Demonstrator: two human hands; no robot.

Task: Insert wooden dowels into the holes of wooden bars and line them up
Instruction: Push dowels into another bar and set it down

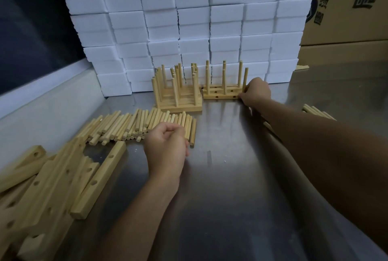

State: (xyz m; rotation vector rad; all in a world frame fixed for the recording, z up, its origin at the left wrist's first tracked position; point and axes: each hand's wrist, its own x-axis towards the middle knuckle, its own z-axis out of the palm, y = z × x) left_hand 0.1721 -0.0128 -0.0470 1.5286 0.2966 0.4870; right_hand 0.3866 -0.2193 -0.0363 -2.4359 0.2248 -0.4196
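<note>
Holding the right end of the second row of bars [222, 92], just right of the frame's centre, our right hand [257, 92] curls its fingers around that end; we think it pushes the front bar against the others. Several dowels [224, 80] stand upright in this row, but the front bar shows open holes [218, 97] on its near face. Just beside it on the left stands the finished block of bars [178, 101], dense with upright pegs.

Our left hand [168, 145], below the centre, is closed in a loose fist at the right edge of the loose dowel pile [136, 126]; we cannot tell if it holds a dowel inside.

We see some risks. If the right hand pushes too hard or at an angle, the row can slide on the smooth metal table [231, 176] and knock the finished block, so the line is lost. The tall pegs can lean if they do not sit deep. The pile can roll when the left hand takes one dowel.

Empty bars [63, 176] lie at lower left, white foam blocks [189, 19] behind.
</note>
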